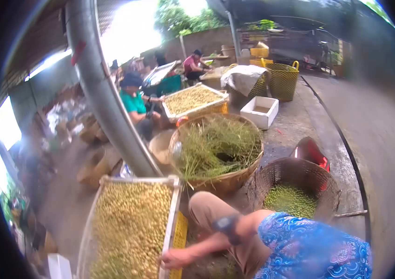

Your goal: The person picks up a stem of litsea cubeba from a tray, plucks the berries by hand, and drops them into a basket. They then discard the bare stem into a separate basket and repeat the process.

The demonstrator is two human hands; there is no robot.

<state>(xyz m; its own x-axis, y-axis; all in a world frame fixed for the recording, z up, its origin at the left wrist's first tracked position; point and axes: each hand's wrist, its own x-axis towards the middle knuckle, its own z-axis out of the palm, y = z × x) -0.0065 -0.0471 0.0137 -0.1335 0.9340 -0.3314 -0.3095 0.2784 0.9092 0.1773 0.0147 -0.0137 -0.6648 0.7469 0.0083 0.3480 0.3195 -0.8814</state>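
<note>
My right hand [176, 258] rests against the right rim of a large pale-framed tray [175, 195]. Its fingers look bunched together, and blur hides what they hold, if anything. A dark band [227, 228] circles that arm below the blue patterned sleeve [309, 242]. Small round yellowish fruits [132, 209] fill the tray, greener toward the near end. Beneath its right side shows a yellow plastic crate [180, 228]. My left hand is out of view. Beside my bent knee [207, 204] stands a dark woven basket [267, 179] with small green fruits [292, 200] inside.
Ahead is a wide basket [227, 183] heaped with thin green stems [216, 144]. A metal post [109, 93] leans across the left. Beyond sit a white box [272, 116], a yellow basket [285, 79], another full tray [193, 100] and a person in green [134, 102]; another person [192, 65] sits farther back.
</note>
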